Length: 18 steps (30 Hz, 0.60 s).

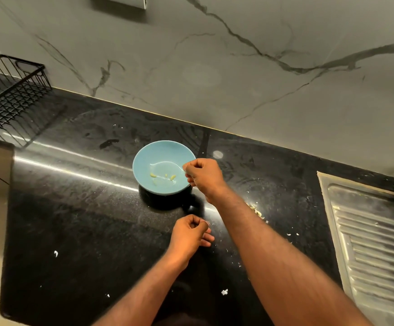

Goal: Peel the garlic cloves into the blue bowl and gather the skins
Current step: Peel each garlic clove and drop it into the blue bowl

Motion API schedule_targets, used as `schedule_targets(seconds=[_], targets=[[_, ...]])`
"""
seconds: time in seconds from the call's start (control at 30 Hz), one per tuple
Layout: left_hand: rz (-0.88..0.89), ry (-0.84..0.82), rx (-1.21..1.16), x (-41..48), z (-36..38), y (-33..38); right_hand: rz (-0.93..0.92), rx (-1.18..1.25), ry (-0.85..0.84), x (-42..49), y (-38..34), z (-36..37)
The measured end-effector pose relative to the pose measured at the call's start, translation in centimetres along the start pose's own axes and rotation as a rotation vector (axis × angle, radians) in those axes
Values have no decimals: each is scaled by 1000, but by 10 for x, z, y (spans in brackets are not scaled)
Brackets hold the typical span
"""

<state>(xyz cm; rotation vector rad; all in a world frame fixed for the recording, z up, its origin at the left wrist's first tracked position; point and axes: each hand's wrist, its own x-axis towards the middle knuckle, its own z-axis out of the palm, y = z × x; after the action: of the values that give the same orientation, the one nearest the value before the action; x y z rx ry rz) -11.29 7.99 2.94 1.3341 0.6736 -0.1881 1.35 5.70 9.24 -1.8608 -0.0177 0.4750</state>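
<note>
The blue bowl (152, 158) stands on the black counter (78, 208) and holds several small peeled garlic cloves (153, 175) near its bottom. My right hand (203, 176) hovers over the bowl's right rim with its fingers curled; whether they hold anything is hidden. My left hand (189, 234) is nearer to me, below the bowl, and pinches a small pale scrap of garlic skin (206, 222) between thumb and fingers. A little pile of garlic skins (257, 210) lies on the counter just right of my right forearm.
White skin flakes (224, 292) are scattered over the counter. A black wire basket (10, 97) stands at the far left. A steel sink drainboard (374, 236) fills the right side. A marble wall rises behind the counter.
</note>
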Motion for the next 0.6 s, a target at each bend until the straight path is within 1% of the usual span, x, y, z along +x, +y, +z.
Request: schedule_targets(seconds=[0.13,0.2,0.27,0.3,0.37,0.43,0.5,0.6], targets=[[11,-8,-24,-2,-1,0,-50,13,-8,-10,4,-19],[38,-6,7,-3,1,-2,-57,32,-39,-27,19,-39],[70,-18,67,-4,4,-6,-23,20,-41,-51,40,-65],[87,-36,104,-5,7,-7,12,8,-15,-65,52,-79],[125,-101,174,-8,17,-9,64,-40,91,-92,71,-107],[174,-177,253,-12,31,-7,78,-128,225,-113,85,-130],[222,-241,306,-16,46,-1,63,-200,317,-128,94,-146],[281,-293,416,-17,61,6,55,-346,310,-140,101,-154]])
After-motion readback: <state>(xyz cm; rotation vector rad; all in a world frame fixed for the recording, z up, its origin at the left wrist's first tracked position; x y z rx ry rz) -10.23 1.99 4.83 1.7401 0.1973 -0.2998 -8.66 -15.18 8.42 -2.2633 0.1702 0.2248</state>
